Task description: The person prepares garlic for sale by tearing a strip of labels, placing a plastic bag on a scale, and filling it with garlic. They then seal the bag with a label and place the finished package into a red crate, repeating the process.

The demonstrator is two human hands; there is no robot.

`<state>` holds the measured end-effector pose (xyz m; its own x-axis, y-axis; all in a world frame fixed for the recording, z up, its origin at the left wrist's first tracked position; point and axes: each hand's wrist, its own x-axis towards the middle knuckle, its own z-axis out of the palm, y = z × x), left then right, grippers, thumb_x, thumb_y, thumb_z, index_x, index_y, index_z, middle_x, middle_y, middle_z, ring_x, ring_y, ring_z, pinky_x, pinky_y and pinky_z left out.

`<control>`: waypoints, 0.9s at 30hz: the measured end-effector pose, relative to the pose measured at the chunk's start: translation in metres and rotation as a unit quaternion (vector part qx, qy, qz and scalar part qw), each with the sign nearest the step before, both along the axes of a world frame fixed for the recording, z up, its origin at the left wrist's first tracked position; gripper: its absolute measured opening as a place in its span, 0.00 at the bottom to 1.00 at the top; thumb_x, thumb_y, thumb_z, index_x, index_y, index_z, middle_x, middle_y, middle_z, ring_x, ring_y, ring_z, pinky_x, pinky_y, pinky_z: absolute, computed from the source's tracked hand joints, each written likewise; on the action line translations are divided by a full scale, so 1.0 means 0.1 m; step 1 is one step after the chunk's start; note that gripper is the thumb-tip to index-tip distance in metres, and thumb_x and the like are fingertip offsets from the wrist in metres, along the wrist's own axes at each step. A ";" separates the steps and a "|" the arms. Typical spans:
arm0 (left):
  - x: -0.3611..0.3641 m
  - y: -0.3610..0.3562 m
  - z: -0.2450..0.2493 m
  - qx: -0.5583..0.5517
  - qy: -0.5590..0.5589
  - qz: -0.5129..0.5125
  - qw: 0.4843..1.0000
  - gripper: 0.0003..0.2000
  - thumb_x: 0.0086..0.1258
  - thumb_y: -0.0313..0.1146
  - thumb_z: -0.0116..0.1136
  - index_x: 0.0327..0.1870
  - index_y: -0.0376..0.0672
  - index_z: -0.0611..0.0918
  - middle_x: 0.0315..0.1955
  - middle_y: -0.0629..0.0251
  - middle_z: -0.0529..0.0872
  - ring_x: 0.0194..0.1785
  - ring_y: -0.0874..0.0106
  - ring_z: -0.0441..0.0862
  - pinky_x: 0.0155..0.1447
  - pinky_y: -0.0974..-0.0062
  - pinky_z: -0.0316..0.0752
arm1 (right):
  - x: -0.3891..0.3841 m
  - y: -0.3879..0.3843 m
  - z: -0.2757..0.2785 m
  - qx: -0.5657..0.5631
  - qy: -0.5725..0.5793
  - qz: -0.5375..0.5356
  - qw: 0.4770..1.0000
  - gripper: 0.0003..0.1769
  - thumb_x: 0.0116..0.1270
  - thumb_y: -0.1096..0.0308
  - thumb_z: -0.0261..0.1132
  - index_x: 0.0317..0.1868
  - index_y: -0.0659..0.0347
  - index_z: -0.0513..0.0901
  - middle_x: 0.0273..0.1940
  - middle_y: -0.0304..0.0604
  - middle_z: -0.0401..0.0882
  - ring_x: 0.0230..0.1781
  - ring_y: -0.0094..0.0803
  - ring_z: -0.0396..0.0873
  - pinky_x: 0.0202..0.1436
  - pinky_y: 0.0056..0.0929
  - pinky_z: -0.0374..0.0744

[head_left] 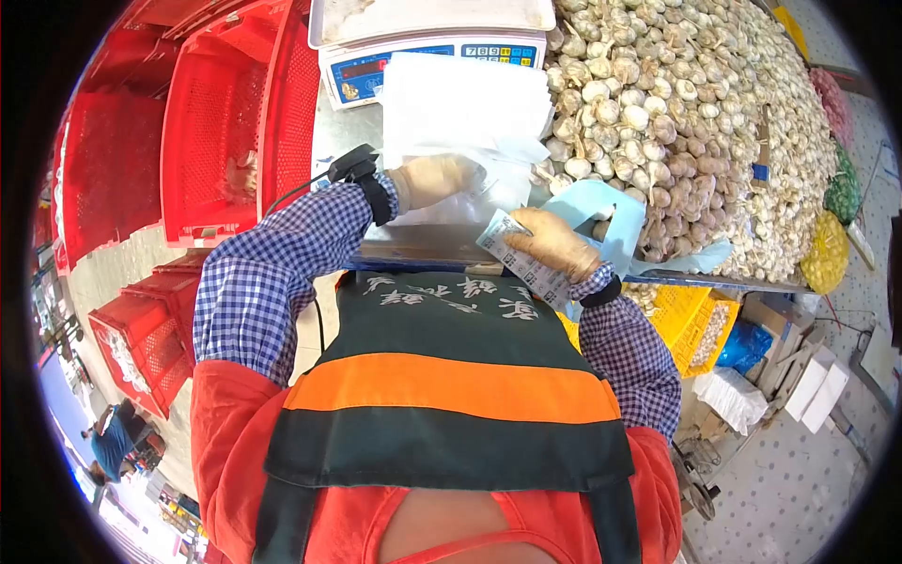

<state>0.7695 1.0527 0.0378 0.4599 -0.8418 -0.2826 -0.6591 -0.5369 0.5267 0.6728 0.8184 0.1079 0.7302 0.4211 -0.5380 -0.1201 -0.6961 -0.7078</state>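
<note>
My left hand [437, 180], in a pale glove, is closed over clear plastic at the front of a stack of white plastic bags [465, 103]. Whatever its fingers pinch, if anything, is too small to make out. In my right hand [554, 242], also gloved, is a strip of printed labels [540, 280] hanging down toward my apron. A light blue plastic strip [615, 230] lies just beyond that hand, at the edge of a large heap of garlic bulbs [676, 94].
A digital scale [352, 80] stands behind the bags. Red crates [221, 122] are at the left, with another red crate [141, 348] lower down. Below the table's right side are yellow crates [681, 315]. Net sacks [825, 252] line the heap's far right. A person [115, 440] is at the lower left.
</note>
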 end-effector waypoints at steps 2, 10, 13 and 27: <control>0.11 -0.03 -0.01 -0.047 0.176 0.076 0.980 0.10 0.67 0.30 0.54 0.47 0.38 0.81 0.44 0.56 0.84 0.48 0.59 0.82 0.56 0.69 0.75 | -0.02 0.07 0.11 0.086 0.100 -0.069 0.989 0.18 0.62 0.60 0.62 0.47 0.63 0.81 0.44 0.52 0.80 0.44 0.40 0.80 0.50 0.35 0.76; 0.85 0.18 0.23 -0.113 0.079 0.136 0.981 0.11 0.71 0.35 0.53 0.47 0.40 0.81 0.45 0.53 0.83 0.45 0.60 0.82 0.52 0.67 0.76 | 0.06 0.10 -0.06 0.057 -0.021 -0.077 0.995 0.17 0.61 0.62 0.64 0.45 0.67 0.80 0.39 0.49 0.83 0.43 0.38 0.80 0.51 0.32 0.75; 1.04 0.19 0.56 -0.188 -0.099 0.346 0.914 0.11 0.70 0.35 0.54 0.45 0.37 0.80 0.38 0.53 0.84 0.42 0.57 0.83 0.50 0.66 0.78 | 0.21 0.18 -0.24 0.132 0.012 -0.152 0.979 0.16 0.62 0.66 0.64 0.45 0.69 0.80 0.38 0.48 0.83 0.42 0.36 0.82 0.49 0.31 0.77; -0.20 -0.02 -0.17 -0.134 -0.075 0.066 0.986 0.14 0.66 0.33 0.53 0.52 0.44 0.76 0.45 0.56 0.81 0.50 0.59 0.79 0.52 0.65 0.76 | 0.34 0.15 -0.49 -0.249 -0.038 -0.124 0.960 0.32 0.50 0.39 0.69 0.42 0.60 0.86 0.36 0.54 0.85 0.38 0.41 0.85 0.43 0.37 0.79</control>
<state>0.7493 1.0506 0.0209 0.5905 -0.8068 0.0212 -0.6741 -0.4787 0.5625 0.7066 0.8337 0.0593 0.8196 -0.0660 -0.5691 -0.2872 -0.9068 -0.3085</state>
